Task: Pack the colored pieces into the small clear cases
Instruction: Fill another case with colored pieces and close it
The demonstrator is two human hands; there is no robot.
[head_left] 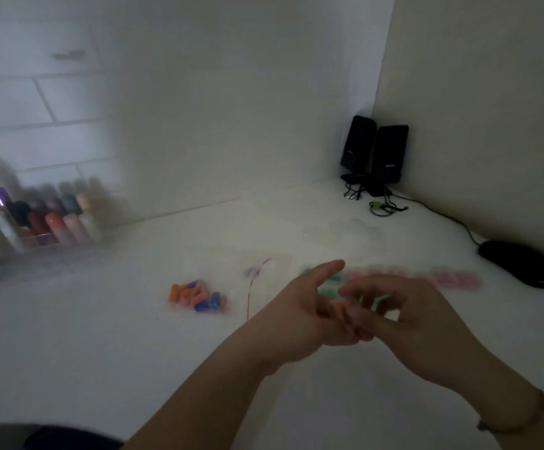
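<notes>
My two hands meet over the middle of the white desk. An orange piece lies in the curled fingers of my left hand. My right hand pinches at something small and pale right beside it; blur hides what it is. A loose pile of orange, blue and purple pieces lies to the left of my hands. Behind my hands runs a row of cases holding pink pieces and green pieces. A heap of clear cases sits further back.
A clear plastic bag with a red strip lies flat beside the pile. An organizer of bottles stands at the far left. Two black speakers with cables fill the back corner, and a black mouse rests at the right.
</notes>
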